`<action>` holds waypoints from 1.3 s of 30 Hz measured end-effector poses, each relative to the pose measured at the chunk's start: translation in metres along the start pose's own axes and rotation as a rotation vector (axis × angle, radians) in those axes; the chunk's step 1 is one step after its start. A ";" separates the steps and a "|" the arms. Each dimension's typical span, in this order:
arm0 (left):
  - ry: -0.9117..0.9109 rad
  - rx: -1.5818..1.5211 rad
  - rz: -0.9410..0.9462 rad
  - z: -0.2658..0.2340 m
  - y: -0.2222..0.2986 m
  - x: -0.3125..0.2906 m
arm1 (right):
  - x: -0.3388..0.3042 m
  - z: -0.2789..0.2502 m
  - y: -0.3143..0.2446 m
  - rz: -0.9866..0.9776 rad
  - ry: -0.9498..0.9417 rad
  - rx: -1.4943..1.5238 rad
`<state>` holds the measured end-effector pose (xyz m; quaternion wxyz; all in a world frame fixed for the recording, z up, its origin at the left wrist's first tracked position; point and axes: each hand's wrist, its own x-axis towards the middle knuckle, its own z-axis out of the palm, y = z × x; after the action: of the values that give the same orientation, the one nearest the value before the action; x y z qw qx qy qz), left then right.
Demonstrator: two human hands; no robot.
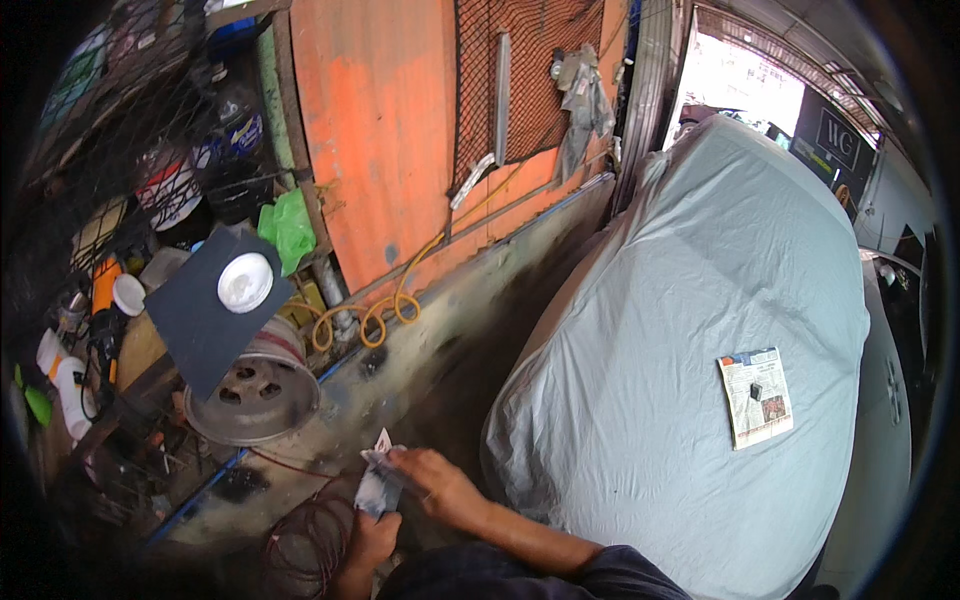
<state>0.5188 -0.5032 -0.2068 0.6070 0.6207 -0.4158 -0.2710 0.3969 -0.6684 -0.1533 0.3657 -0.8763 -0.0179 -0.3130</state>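
Head view: largest item is the grey cover (680,300), draped in folds over a vehicle-sized bulk at right; next the orange panel (370,150) along the wall. Dark sheet (190,315) at left overlaps the wheel rim (250,415) from this angle and carries a round white dish (245,282), its pale contents not identifiable. Newspaper (742,425) lies on the cover, one small dark object on it. Progress, as judged: handwork is under way, materials laid out, the piece in hand already coated with something whitish; where that coating belongs, and how much remains, cannot be told from this view. Right hand (445,488): fingers extended and close together, narrow grip, touching the upper end of the flat piece; whether it also pinches a second thin blade is unclear. Left hand (373,540): closed around the lower end of the same piece. Smallest, the flat piece (370,494) itself: whitish-grey, tilted upward between both hands, low in the centre, a pale pointed tip showing beyond the right fingers.
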 end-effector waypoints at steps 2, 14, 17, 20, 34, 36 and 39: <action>0.070 0.016 -0.007 0.003 0.019 0.004 | -0.013 0.021 -0.011 -0.202 0.002 -0.041; 0.159 0.316 -0.118 0.012 0.039 -0.008 | 0.008 0.027 -0.020 0.036 0.136 0.087; 0.174 -0.081 -0.019 0.008 -0.002 -0.009 | 0.011 0.024 -0.026 0.079 0.133 0.131; 0.163 -0.080 -0.094 0.012 0.018 -0.008 | 0.005 0.030 -0.044 0.006 0.112 0.117; 0.201 -0.017 0.054 0.025 0.005 -0.012 | 0.006 0.029 -0.026 0.159 0.190 0.112; 0.084 -0.193 -0.043 0.011 -0.006 -0.006 | 0.004 0.033 -0.042 0.019 0.173 0.078; 0.016 0.219 0.062 0.029 0.056 -0.003 | 0.015 0.013 -0.019 0.291 0.263 0.098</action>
<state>0.4823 -0.5114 -0.1555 0.5469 0.6721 -0.4572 -0.2002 0.4117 -0.6491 -0.1400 0.4483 -0.8025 0.1416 -0.3674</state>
